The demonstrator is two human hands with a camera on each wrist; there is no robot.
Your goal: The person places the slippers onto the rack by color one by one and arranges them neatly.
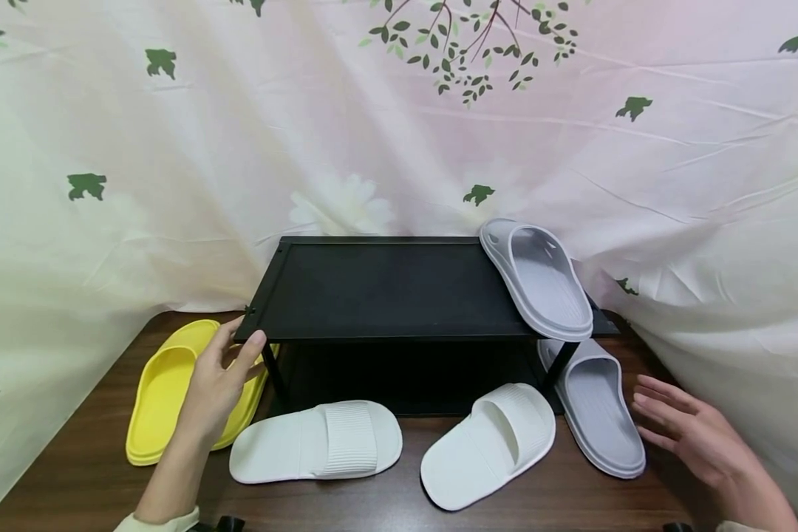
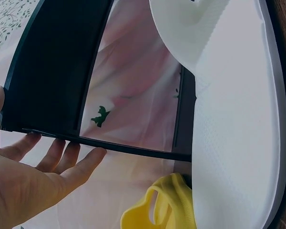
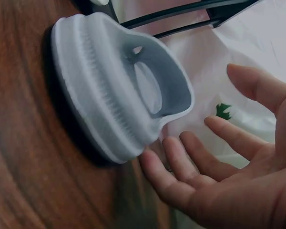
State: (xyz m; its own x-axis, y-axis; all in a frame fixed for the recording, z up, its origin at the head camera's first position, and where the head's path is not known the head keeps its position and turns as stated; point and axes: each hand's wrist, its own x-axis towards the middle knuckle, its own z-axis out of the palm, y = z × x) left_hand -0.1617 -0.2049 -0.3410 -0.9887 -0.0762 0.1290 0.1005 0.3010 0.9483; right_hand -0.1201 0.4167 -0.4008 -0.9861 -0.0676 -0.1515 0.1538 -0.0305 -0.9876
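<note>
At the front left corner of a black two-tier shoe rack, my left hand touches the top shelf. Its fingertips lie along the side rail, with the thumb at the front edge. My right hand is held with spread, loosely bent fingers, holding nothing. Just left of it, a grey clog-style slipper lies on the table by the rack's right leg; in the right wrist view the fingertips come close to this slipper. Another grey slipper lies on the top shelf's right end, toe toward the back.
Two yellow slippers lie left of the rack, partly hidden by my left arm. In front, one white ribbed slide lies sideways and another lies at an angle. A printed curtain hangs behind the brown table.
</note>
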